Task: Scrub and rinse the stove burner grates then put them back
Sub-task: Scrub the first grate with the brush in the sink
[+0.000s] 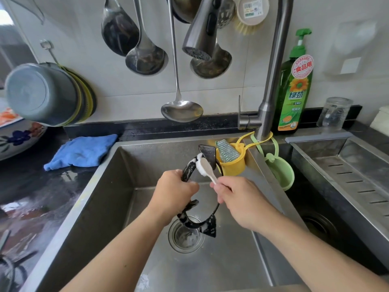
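Observation:
A black ring-shaped burner grate [207, 225], streaked with white foam, stands upright over the steel sink [101, 199]. My left hand [174, 192] grips its left side. My right hand [240, 199] pinches the handle of a small white brush [205, 166], whose foamy bristles press on the grate's upper edge. The faucet head [200, 36] hangs above with no water running. Part of the grate is hidden behind both hands.
A yellow sponge holder [233, 163] and a green holder [282, 171] hang from the faucet. A dish soap bottle [294, 87] and glass jar [334, 113] stand behind. A blue cloth [82, 151] lies on the left counter. Ladles [145, 53] hang overhead. The stove [12, 268] shows at lower left.

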`<state>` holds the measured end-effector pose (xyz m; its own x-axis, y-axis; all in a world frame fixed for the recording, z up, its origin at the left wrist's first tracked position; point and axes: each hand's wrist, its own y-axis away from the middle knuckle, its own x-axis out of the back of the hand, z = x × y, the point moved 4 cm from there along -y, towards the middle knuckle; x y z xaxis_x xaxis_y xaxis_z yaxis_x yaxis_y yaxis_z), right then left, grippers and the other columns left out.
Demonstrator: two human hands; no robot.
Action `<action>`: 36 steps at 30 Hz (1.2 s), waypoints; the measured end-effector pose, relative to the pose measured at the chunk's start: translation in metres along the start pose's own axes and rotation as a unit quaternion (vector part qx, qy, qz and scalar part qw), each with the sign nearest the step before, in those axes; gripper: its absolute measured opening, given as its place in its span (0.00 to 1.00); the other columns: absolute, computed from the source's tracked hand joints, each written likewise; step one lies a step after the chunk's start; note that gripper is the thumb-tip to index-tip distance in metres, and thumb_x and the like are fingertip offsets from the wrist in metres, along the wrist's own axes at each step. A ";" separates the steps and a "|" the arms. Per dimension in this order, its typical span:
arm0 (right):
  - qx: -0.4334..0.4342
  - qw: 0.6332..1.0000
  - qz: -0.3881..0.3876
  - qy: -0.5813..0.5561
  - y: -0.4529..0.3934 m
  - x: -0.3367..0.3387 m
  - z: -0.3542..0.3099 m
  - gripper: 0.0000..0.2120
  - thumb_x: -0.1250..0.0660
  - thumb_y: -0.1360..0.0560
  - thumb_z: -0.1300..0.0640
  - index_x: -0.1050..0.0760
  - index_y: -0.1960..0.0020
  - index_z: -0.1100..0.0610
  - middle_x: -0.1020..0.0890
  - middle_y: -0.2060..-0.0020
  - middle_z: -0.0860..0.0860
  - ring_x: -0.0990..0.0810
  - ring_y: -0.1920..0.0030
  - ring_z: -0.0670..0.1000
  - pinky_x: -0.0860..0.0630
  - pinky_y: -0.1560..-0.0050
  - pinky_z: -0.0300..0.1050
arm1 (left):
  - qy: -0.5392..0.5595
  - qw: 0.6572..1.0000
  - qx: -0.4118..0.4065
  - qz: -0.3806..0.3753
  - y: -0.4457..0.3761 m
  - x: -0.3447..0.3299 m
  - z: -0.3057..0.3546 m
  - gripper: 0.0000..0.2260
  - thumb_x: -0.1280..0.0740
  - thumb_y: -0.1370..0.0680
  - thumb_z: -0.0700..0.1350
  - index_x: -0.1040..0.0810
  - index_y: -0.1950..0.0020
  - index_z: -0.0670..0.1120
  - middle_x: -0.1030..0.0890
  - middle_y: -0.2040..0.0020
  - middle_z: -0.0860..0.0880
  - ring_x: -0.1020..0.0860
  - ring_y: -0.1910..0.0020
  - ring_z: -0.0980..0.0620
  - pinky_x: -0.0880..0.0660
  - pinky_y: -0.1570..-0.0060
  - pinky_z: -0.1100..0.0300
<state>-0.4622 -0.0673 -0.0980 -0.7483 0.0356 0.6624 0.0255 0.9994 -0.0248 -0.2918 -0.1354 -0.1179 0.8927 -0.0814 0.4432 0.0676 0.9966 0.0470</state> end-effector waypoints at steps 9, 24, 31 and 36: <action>-0.032 0.998 -0.034 0.049 -0.004 -0.003 0.000 0.18 0.43 0.16 0.43 0.23 0.60 0.47 0.27 0.69 0.46 0.30 0.68 0.49 0.35 0.66 0.46 | -0.085 0.994 -0.064 -0.027 0.008 -0.006 0.009 0.09 0.31 0.30 0.41 0.27 0.69 0.47 0.30 0.76 0.54 0.32 0.72 0.50 0.27 0.69 0.55; -0.111 0.993 0.008 0.043 -0.004 0.002 0.004 0.23 0.51 0.15 0.44 0.24 0.52 0.55 0.21 0.57 0.53 0.22 0.54 0.56 0.25 0.50 0.50 | -0.102 0.993 -0.054 -0.009 0.011 -0.013 0.013 0.08 0.31 0.31 0.43 0.28 0.67 0.43 0.28 0.75 0.51 0.27 0.74 0.49 0.21 0.70 0.56; -0.075 0.995 -0.042 0.057 -0.005 -0.004 -0.001 0.22 0.51 0.15 0.44 0.25 0.54 0.54 0.21 0.59 0.52 0.23 0.59 0.53 0.28 0.57 0.47 | -0.100 0.993 -0.054 -0.013 0.007 -0.012 0.009 0.07 0.32 0.31 0.42 0.27 0.67 0.44 0.29 0.76 0.53 0.27 0.74 0.49 0.23 0.70 0.53; -0.118 0.993 -0.002 0.015 -0.008 -0.004 0.012 0.22 0.51 0.14 0.45 0.23 0.51 0.56 0.20 0.56 0.54 0.23 0.55 0.56 0.27 0.54 0.47 | -0.172 0.981 -0.083 0.011 0.013 -0.015 0.015 0.14 0.32 0.27 0.44 0.33 0.70 0.45 0.31 0.77 0.52 0.33 0.77 0.52 0.36 0.75 0.60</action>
<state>-0.4675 -0.0750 -0.1095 -0.7289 0.0286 0.6840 0.1802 0.9719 0.1515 -0.3113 -0.1215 -0.1103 0.6929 -0.0302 0.7204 0.1475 0.9839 -0.1006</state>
